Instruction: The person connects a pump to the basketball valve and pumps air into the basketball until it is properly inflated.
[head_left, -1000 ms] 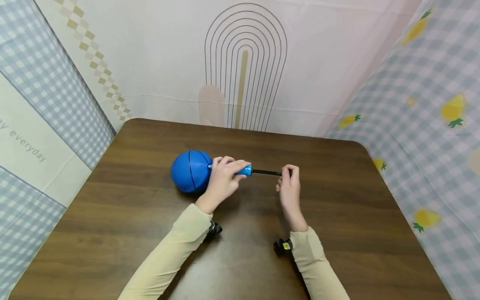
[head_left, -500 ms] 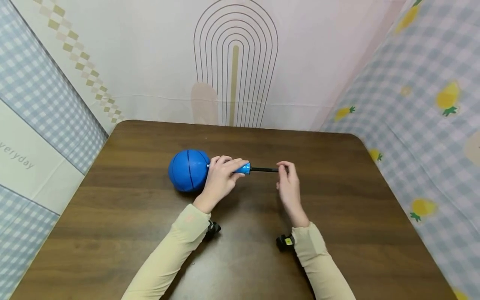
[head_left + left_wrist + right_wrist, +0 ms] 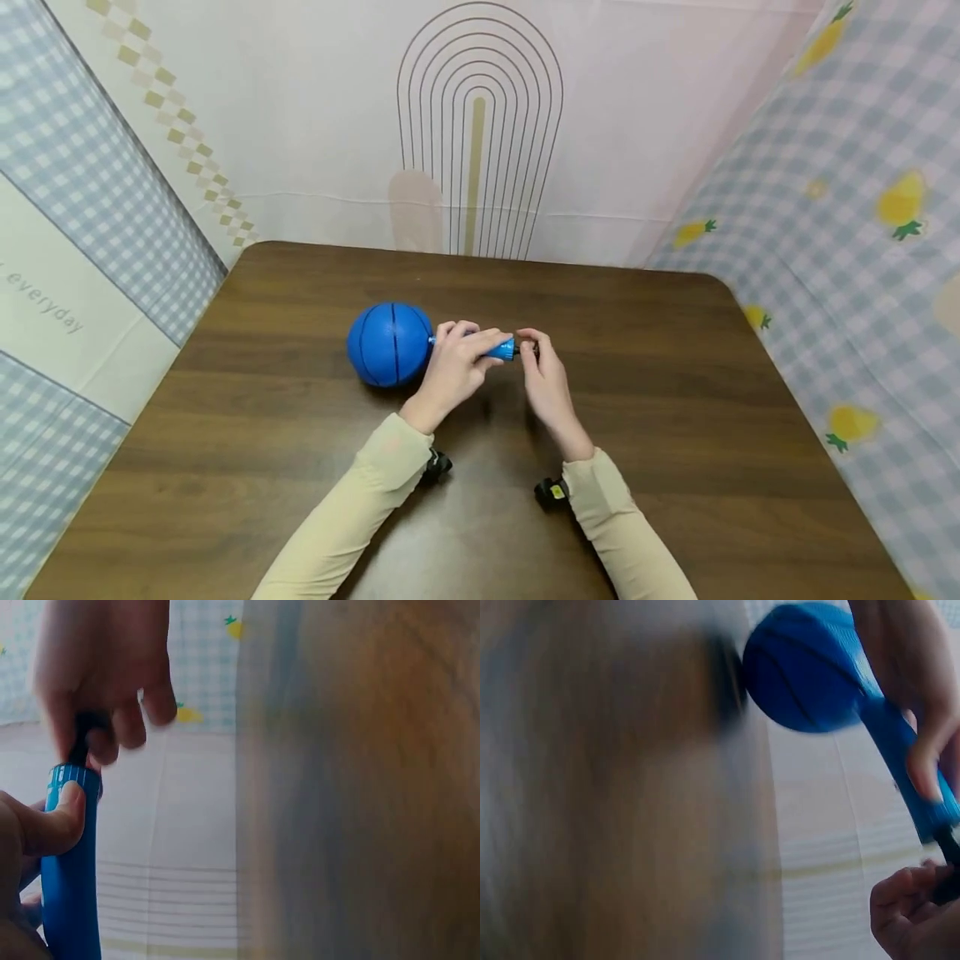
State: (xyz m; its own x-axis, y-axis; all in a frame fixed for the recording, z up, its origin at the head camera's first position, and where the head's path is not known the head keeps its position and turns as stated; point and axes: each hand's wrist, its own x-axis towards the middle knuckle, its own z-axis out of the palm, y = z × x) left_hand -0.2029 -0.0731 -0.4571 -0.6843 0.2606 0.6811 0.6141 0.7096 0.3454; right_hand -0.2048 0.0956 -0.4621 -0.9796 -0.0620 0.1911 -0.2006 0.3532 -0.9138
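A blue ball (image 3: 390, 344) with black seam lines sits on the table, left of both hands. My left hand (image 3: 453, 367) grips the blue barrel of a hand pump (image 3: 501, 349), thumb along its side in the left wrist view. The pump lies level, its thin tip meeting the ball's right side. My right hand (image 3: 546, 379) pinches the black handle (image 3: 88, 731) at the pump's other end, close to the barrel. Only a short piece of the black rod shows between barrel and fingers. The right wrist view has the ball (image 3: 808, 667) and barrel (image 3: 907, 769) in line.
The brown wooden table (image 3: 675, 417) reaches out on all sides of the hands. Behind it hangs a pale cloth (image 3: 322, 125) with arch lines; a checked cloth (image 3: 825, 275) with pineapples hangs at the right. Black wrist cameras sit under both cuffs.
My right hand has moved left toward my left hand, pushing the black rod into the barrel, so much less of it shows. The left hand keeps its grip on the pump by the ball.
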